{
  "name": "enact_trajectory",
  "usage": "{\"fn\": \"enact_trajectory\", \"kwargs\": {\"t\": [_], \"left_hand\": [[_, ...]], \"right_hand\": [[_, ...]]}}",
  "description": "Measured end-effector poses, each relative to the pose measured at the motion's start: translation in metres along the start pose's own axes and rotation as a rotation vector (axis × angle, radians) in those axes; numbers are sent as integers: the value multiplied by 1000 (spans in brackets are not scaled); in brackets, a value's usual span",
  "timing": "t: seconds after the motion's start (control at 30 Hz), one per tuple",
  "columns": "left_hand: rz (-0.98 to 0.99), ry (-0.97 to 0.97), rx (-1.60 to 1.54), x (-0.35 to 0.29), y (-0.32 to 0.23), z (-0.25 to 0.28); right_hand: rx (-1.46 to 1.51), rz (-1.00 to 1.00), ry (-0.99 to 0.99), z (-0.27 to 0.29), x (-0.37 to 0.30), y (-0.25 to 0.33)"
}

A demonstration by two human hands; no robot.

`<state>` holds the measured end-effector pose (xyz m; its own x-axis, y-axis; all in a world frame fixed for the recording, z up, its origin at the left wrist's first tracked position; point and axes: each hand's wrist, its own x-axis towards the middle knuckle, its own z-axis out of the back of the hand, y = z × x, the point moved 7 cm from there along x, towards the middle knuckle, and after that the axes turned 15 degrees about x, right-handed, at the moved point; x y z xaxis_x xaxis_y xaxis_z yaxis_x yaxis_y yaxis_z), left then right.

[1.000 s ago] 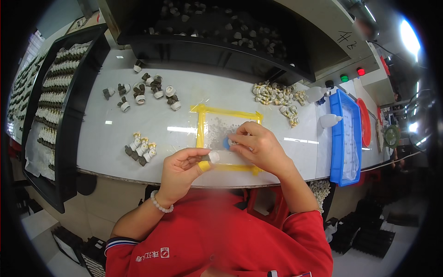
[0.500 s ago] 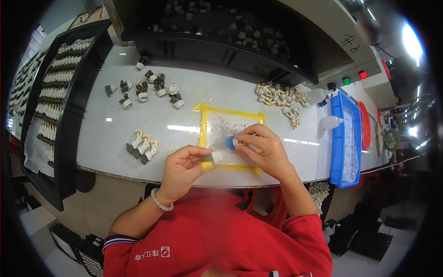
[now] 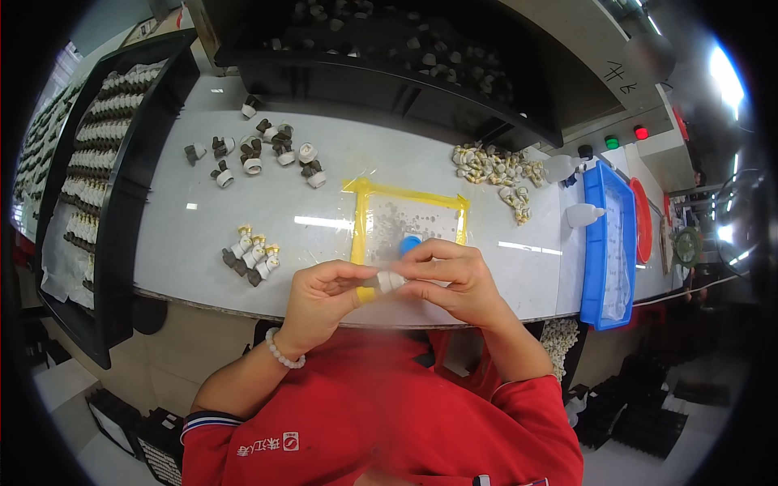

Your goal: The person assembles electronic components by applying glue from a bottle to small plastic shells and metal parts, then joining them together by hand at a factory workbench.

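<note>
Low in the frame's centre, your left hand [image 3: 324,293] pinches a white piece [image 3: 390,282], partly hidden by fingers. Your right hand [image 3: 455,277] meets it, thumb and fingertips nearly together; whether they grip it, I cannot tell.

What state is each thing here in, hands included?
Left hand: closed on a white piece
Right hand: fingertips at that piece, grip partly hidden
Yellow tape: stuck down as a frame
Blue round object: uncovered, inside the frame
Gold-topped figures: lying side by side
Dark-and-white pieces: scattered
White-and-gold pieces: heaped
Black tray: partly filled
</note>
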<state>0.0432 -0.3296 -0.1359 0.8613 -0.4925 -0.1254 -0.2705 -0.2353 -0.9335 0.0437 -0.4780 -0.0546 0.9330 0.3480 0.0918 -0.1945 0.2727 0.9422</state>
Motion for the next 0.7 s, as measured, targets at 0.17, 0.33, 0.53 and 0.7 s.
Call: {"fn": "enact_trajectory", "kwargs": {"t": [0.17,0.33,0.53,0.7], "left_hand": [[3,45,5,0,-1,-1],[64,37,103,-5,-4,-8],[-705,-124,1251,-40,-57,-5],[-687,-264,1551,-68,-54,24]], "right_hand": [[40,-33,16,-3,-2,-5],[112,-67,12,2,-6,-8],[-333,16,-281,85,-14,-29],[-659,25,-499,133,-13,-45]]}}
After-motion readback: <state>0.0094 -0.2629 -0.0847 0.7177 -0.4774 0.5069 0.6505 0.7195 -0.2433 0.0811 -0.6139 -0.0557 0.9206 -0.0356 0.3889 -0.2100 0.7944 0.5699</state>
